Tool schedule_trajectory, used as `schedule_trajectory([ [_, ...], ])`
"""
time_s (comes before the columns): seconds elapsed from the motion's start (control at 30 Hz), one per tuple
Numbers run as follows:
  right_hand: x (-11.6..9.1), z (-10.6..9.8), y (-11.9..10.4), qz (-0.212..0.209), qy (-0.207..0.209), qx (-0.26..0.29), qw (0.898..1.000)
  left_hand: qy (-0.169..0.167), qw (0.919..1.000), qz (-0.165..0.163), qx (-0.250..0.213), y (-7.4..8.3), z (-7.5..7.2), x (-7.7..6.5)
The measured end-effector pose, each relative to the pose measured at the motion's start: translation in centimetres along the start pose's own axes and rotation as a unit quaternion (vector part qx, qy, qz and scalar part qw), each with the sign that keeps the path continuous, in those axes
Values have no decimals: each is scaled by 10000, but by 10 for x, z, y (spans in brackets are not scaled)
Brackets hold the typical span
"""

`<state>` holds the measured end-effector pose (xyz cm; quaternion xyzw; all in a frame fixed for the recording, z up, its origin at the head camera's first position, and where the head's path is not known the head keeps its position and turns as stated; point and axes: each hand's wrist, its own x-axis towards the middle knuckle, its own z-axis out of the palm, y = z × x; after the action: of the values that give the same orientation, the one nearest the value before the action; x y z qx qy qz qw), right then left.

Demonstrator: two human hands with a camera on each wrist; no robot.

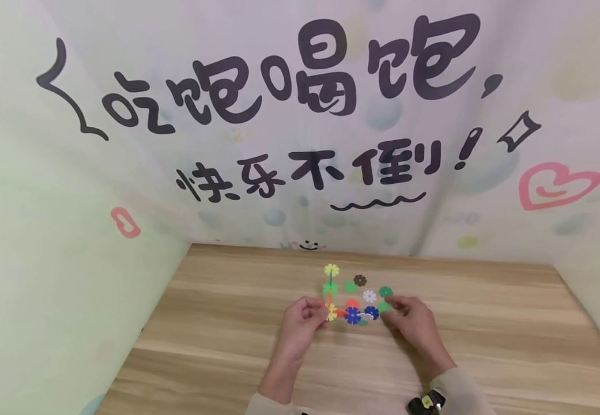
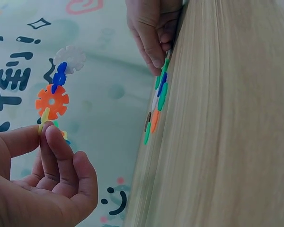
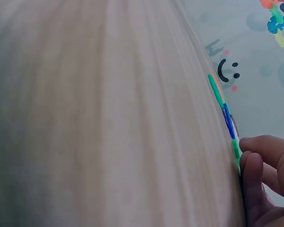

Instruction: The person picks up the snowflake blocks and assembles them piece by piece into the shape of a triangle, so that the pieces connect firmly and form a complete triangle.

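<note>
My left hand pinches a yellow snowflake disc between thumb and fingers, at the corner of an L-shaped chain of slotted discs held above the table. One arm of the chain runs through an orange disc and a blue disc to a white disc. The other arm has a green disc and ends in a yellow disc. My right hand is low at the tabletop, thumb and index fingertips right at a flat green disc on the right of the loose discs.
Loose discs lie on the wooden table: brown, white, dark green, blue, orange and green ones. A printed curtain hangs behind the table. A dark band is on the right wrist.
</note>
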<state>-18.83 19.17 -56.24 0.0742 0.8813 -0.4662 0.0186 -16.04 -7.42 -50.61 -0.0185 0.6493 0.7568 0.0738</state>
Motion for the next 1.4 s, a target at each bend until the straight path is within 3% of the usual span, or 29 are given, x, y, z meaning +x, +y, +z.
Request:
schedule_trajectory([
  [0.33, -2, 2, -2, -306, 167, -439, 9984, -36, 9999, 140, -48, -3, 1, 0],
  [0.6, -2, 2, -1, -309, 171, -304, 9989, -10, 10000, 81, -39, -1, 3, -1],
  [1.13, -17, -3, 0, -42, -4, 303, 9995, -31, 10000, 66, -62, -2, 3, -3],
  [1.4, -27, -7, -5, 200, -161, 1443, 9892, 4, 9999, 83, -90, 0, 3, -1],
])
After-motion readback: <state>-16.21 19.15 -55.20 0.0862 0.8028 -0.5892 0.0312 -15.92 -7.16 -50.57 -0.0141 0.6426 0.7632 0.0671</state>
